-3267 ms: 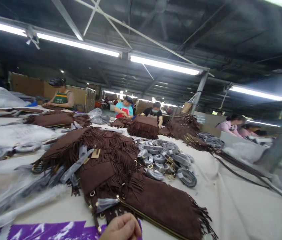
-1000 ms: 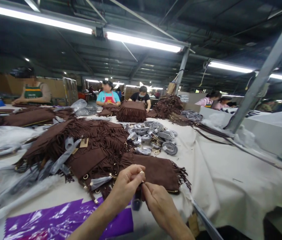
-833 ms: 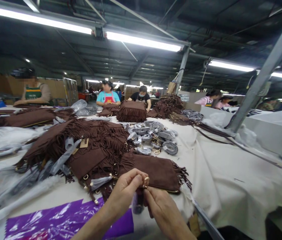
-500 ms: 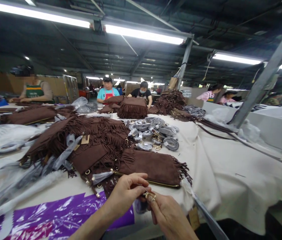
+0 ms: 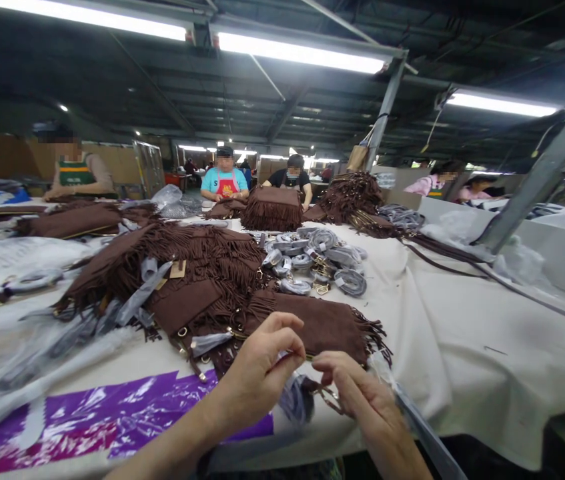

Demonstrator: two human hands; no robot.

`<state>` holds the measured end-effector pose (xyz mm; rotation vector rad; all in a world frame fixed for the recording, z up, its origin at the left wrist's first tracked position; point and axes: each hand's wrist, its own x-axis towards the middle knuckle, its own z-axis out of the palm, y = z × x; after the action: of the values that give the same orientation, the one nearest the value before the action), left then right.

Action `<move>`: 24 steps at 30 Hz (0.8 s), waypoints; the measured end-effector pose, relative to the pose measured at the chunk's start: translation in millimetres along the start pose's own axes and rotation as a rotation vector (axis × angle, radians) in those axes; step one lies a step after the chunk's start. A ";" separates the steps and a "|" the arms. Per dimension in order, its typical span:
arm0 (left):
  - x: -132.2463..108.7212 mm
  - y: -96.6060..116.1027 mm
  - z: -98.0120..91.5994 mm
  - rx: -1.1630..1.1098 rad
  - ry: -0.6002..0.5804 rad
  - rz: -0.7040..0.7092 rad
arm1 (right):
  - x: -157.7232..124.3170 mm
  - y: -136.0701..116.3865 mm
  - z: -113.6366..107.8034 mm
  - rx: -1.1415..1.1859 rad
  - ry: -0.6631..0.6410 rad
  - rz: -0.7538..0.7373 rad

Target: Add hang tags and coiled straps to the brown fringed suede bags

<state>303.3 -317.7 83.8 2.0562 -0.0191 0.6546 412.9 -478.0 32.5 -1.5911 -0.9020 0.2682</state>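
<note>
My left hand [image 5: 262, 360] is raised over the near table edge, thumb and fingertips pinched together; what they hold, if anything, is too small to make out. Close by on the right, my right hand [image 5: 362, 393] is curled, its fingers around the end of a coiled strap [image 5: 296, 400] wrapped in clear plastic. A gold-coloured metal clasp [image 5: 331, 400] on that strap shows under the right fingers. The two hands are slightly apart. Just beyond them lies a dark brown suede bag [image 5: 327, 323] with fringe and a gold zip, partly hidden by my hands.
Brown fringed bags [image 5: 187, 267] are heaped left of centre. Plastic-wrapped coiled straps [image 5: 322, 257] are piled behind the near bag. Purple plastic sheeting [image 5: 112, 413] covers the front left. A metal post [image 5: 537, 167] rises at right. Several people work across the table.
My hands have parted from where they met at the gold clasp. The right hand moved right with the clasp; the left rose slightly. The view has shifted a little.
</note>
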 end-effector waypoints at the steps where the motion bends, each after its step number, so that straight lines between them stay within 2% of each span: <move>1: 5.6 4.8 0.4 -0.007 -0.008 0.027 | 2.5 -0.9 0.6 0.041 0.031 -0.008; 4: 24.8 16.3 2.6 -0.023 -0.065 0.102 | 10.6 -3.8 5.6 0.077 0.012 -0.041; 7: 42.3 9.9 -0.7 -0.007 -0.125 0.164 | 15.9 -2.8 4.1 0.096 -0.042 -0.034; 9: 49.1 -11.6 -7.4 0.082 -0.131 0.147 | 17.7 3.1 -3.9 0.117 0.002 -0.011; 11: 50.3 -44.9 -15.2 0.297 -0.171 0.098 | 19.1 12.3 -15.8 0.149 0.064 0.036; 13: 46.6 -81.7 -20.8 0.577 -0.296 0.078 | 21.0 21.7 -28.3 0.172 0.080 0.102; 16: 38.4 -123.1 -21.4 0.826 -0.449 0.095 | 25.0 30.2 -43.0 0.133 -0.011 0.154; 19: 37.7 -137.4 -18.8 0.846 -0.442 0.049 | 29.7 32.0 -51.6 0.052 -0.129 0.155; 24: 58.8 -136.2 -24.2 0.722 -0.423 -0.069 | 39.0 32.5 -54.8 -0.004 -0.299 0.214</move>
<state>379.2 -209.0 13.1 2.8467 0.0511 0.1689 486.3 -491.2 28.3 -1.6795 -0.9577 0.6694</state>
